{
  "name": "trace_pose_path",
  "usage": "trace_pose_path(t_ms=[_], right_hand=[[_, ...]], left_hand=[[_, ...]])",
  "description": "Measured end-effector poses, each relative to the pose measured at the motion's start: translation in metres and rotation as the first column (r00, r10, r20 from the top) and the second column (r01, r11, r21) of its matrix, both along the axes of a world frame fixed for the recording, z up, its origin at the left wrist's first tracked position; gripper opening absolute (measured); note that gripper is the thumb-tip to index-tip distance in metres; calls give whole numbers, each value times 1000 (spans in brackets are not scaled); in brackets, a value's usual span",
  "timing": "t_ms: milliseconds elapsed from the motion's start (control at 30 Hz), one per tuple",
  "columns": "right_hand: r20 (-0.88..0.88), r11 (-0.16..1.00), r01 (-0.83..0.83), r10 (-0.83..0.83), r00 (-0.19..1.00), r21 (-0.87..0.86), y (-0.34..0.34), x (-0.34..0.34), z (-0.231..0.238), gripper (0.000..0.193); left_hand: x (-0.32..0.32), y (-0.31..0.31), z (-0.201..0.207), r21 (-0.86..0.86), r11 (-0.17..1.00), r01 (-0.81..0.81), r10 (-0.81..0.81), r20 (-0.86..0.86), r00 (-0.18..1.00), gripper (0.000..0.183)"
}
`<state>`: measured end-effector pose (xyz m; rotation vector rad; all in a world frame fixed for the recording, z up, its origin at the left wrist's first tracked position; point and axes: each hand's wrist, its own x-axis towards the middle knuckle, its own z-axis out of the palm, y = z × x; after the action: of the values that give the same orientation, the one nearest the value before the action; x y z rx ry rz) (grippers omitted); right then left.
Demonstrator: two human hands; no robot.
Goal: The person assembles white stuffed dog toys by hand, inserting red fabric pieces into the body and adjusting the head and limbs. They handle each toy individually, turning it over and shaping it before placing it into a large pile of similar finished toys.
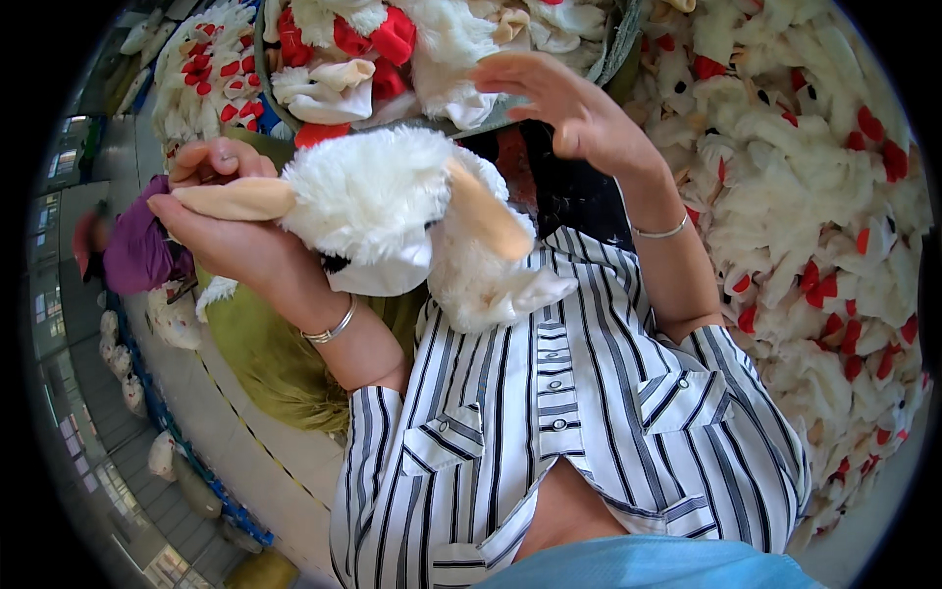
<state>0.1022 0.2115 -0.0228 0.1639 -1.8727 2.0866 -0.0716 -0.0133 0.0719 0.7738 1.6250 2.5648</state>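
Note:
A white fluffy plush lamb (368,182) with beige ears, dark eyes and a smooth white muzzle hangs in front of my chest. Its limp lower part droops against my striped shirt. My left hand (221,201) grips one beige ear (240,199), with thumb and fingers closed around it. Raised to the right of the lamb's head, my right hand (574,108) has its fingers stretched out and holds nothing. The other ear (488,211) hangs down on the side toward my right arm.
Ahead stands a rounded container (616,54) filled with white and red plush pieces. A large heap of similar plush skins (785,255) lies to my right. More pieces (211,74) are piled at the far left, near a person in purple (147,240). Olive fabric (265,353) lies beside me.

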Motion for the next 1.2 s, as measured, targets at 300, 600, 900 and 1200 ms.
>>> trace_pose_path(t_ms=[300,600,900,1200], right_hand=[[54,909,139,-174,983,392,-40,12,-35,104],[90,660,391,-442,893,-641,-27,-14,5,19],[97,629,398,-456,885,-668,24,-9,-19,37],[78,601,525,-611,788,-603,49,-1,-32,30]], left_hand=[[-17,3,-14,179,983,-33,18,81,997,46],[-38,1,-19,88,992,-92,89,35,995,51],[-30,-10,-36,-168,985,25,-2,137,991,31],[-30,-45,-44,-271,912,309,-340,-75,937,11]])
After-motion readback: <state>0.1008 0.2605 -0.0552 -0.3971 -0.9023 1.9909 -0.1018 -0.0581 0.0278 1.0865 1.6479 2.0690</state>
